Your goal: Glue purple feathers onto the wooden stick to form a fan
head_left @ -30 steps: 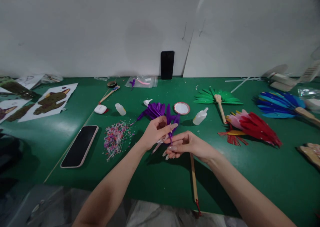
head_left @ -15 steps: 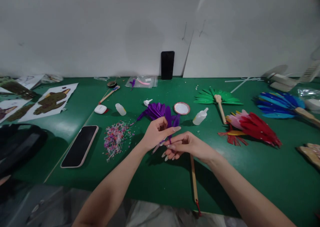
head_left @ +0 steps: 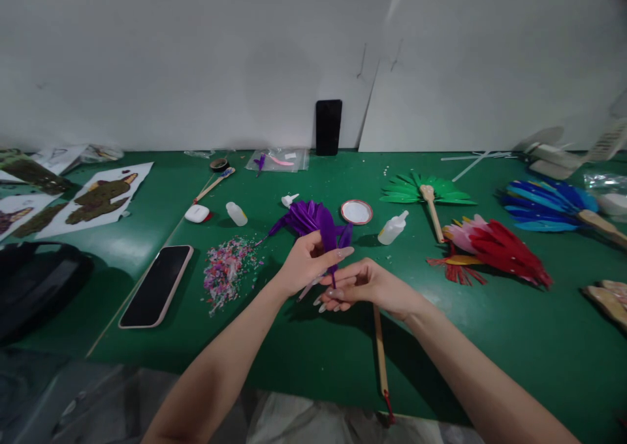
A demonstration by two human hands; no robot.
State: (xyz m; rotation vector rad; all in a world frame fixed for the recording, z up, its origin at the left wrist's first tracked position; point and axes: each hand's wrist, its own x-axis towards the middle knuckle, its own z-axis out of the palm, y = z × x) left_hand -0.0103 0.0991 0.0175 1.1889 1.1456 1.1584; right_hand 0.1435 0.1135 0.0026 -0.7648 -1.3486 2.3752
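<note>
Between my two hands a purple feather point(head_left: 328, 230) stands upright. My left hand point(head_left: 310, 261) pinches it along its side, thumb pointing right. Lower down, my right hand point(head_left: 355, 286) closes its fingertips round the thin bottom end of the same feather. Behind my left hand lies a bunch of purple feathers point(head_left: 304, 218) on the green table. A wooden stick point(head_left: 380, 352) with a red cord at its end lies under my right wrist, its upper part hidden. A pale thin strip shows below my left fingers; what it is I cannot make out.
A white lid point(head_left: 356, 212) and a glue bottle point(head_left: 392, 228) stand beyond my hands. Left are a heap of colourful bits point(head_left: 228, 269), a small bottle point(head_left: 236, 213) and a phone point(head_left: 157, 287). Green point(head_left: 428, 192), red point(head_left: 504, 251) and blue feather fans point(head_left: 546, 206) lie right.
The purple feather between my hands has turned, showing a broader face. My fingers have shifted only slightly; everything else on the table looks the same.
</note>
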